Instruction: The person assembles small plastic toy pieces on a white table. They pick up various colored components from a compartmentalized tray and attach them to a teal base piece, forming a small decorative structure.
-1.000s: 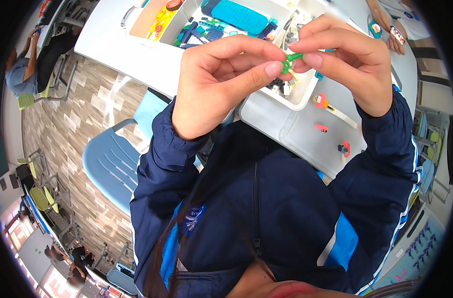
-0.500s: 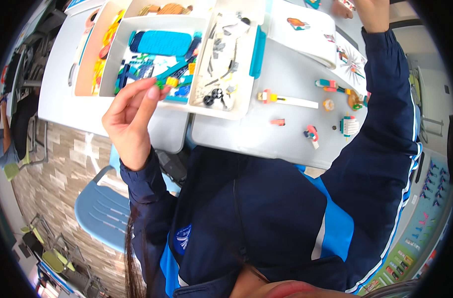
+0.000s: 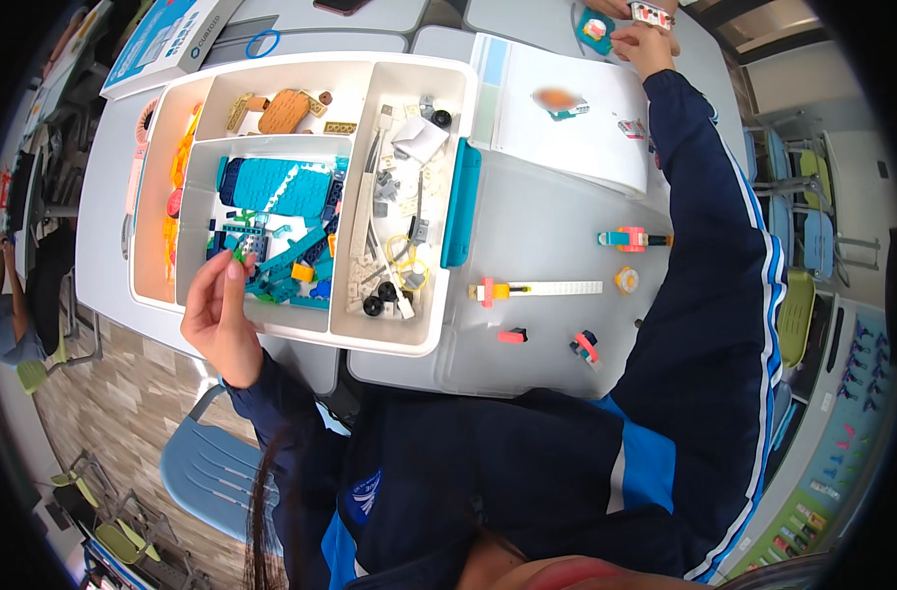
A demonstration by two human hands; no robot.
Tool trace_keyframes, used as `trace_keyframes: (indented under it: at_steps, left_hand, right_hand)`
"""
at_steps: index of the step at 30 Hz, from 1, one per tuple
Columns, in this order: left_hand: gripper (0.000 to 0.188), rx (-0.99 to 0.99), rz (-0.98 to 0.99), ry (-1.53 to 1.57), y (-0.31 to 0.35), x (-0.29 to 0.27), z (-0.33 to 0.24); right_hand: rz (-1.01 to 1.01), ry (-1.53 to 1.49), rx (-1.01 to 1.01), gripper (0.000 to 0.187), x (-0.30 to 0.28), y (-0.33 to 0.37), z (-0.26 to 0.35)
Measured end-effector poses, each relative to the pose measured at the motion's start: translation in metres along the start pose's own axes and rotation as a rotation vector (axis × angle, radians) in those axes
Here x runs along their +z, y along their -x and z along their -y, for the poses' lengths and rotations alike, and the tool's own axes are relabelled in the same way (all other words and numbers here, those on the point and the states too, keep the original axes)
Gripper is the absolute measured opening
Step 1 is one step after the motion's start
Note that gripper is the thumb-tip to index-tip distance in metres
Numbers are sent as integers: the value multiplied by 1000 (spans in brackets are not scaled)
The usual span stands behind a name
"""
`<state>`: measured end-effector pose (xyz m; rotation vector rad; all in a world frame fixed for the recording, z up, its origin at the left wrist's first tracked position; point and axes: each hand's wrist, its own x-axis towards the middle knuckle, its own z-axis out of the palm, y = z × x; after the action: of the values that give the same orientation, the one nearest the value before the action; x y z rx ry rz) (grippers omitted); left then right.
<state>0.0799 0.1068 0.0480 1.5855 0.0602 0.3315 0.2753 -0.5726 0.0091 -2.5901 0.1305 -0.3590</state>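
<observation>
Right hand (image 3: 647,47) shifts nearer the teal piece (image 3: 596,33), just left of its fingertips; its grip I cannot tell. Left hand (image 3: 218,320) pinches a green piece (image 3: 239,256).

Both hands (image 3: 220,320) well apart

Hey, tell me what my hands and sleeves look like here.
Your left hand and right hand are ungloved. The left sleeve and right sleeve are long and dark navy; white and blue stripes run down the right one's outer edge.
</observation>
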Motion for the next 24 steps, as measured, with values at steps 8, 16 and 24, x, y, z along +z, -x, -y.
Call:
trace_keyframes:
  at_steps: [8,16,24]
  left_hand:
    - [19,-3,-48,-41,6,0,4]
    - [19,21,-55,-60,5,0,4]
    - [18,27,-49,-59,7,0,6]
  right_hand:
    - [-48,34,76,19,9,-7,-49]
    - [-57,229,-17,17,7,5,-20]
    - [-78,334,-94,16,8,1,-36]
